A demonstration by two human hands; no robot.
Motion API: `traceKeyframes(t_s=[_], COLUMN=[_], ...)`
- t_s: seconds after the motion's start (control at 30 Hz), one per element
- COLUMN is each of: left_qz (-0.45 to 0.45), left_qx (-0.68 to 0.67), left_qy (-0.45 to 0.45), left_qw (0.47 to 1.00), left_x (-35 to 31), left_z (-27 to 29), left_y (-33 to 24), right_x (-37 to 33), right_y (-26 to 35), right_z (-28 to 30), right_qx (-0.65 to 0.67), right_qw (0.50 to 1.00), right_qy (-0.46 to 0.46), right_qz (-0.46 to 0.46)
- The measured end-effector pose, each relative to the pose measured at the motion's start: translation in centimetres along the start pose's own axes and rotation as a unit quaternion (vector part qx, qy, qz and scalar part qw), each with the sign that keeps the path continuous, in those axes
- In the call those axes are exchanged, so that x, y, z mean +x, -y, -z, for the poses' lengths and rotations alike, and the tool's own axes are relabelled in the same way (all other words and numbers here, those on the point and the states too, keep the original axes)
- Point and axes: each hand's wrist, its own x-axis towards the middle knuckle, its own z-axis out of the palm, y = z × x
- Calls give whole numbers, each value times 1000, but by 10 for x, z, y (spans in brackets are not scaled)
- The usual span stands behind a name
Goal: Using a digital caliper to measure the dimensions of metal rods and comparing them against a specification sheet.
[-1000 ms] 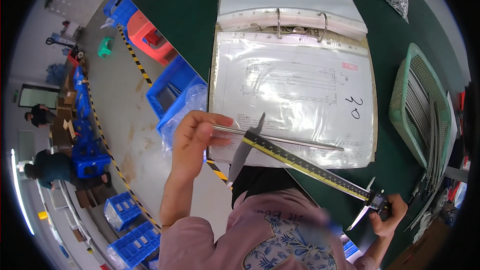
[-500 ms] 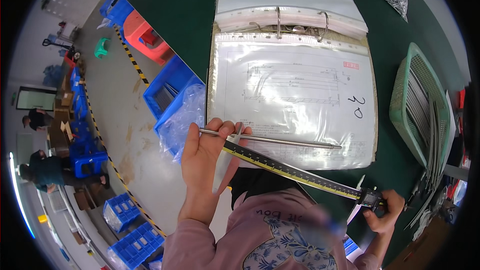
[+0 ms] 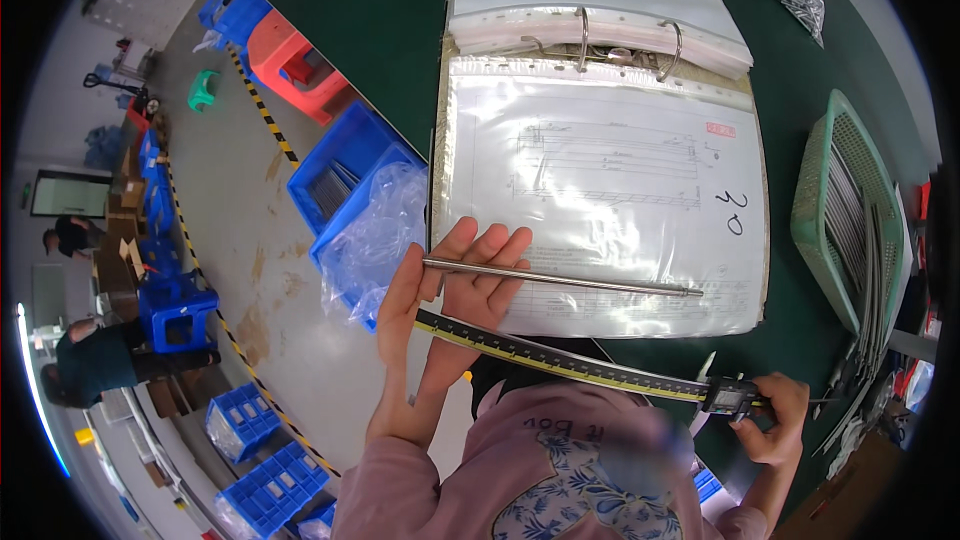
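My left hand (image 3: 452, 292) is palm-up, its fingers flat under the left end of a thin metal rod (image 3: 560, 278) and its thumb over the end of a long caliper beam (image 3: 560, 360). The rod lies level, above and roughly parallel to the beam, in front of an open ring binder (image 3: 600, 90). My right hand (image 3: 772, 418) grips the caliper's sliding digital head (image 3: 735, 396) at the far right. The binder's clear sleeve (image 3: 610, 190) shows a line drawing of a long part.
A green plastic basket (image 3: 848, 210) of similar metal rods stands at the right on the dark green table (image 3: 380, 30). Blue bins (image 3: 345, 175) with a clear plastic bag (image 3: 385, 230) sit below the table's left edge. People (image 3: 95, 360) work at the far left.
My left hand has turned palm-up and opened flat under the rod. The caliper's fixed jaws near that hand have gone out of sight and the beam now lies lower, below the rod.
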Motion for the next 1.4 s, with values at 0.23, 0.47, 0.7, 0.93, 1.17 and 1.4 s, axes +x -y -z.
traceKeyframes(t_s=[0.23,0.47,0.7,0.93,1.17,1.4], left_qz=[19,47,50,58,71,79], left_qx=[8,-45,-14,-24,-40,-21], left_qy=[31,31,8,30,47,69], left_qw=[999,997,999,998,996,994], left_x=[3,6,3,5,5,-2], left_z=[7,6,-1,-1,8,12], left_y=[-4,-2,-3,-1,-8,-14], right_x=[20,21,22,22,36,37], right_y=[8,7,2,4,10,21], right_z=[-2,-4,-8,-3,-7,-11], right_qx=[-20,-66,-63,-48,-36,-81], right_qw=[997,992,992,994,992,991], right_qy=[37,33,44,73,70,-3], right_qz=[68,101,98,62,96,111])
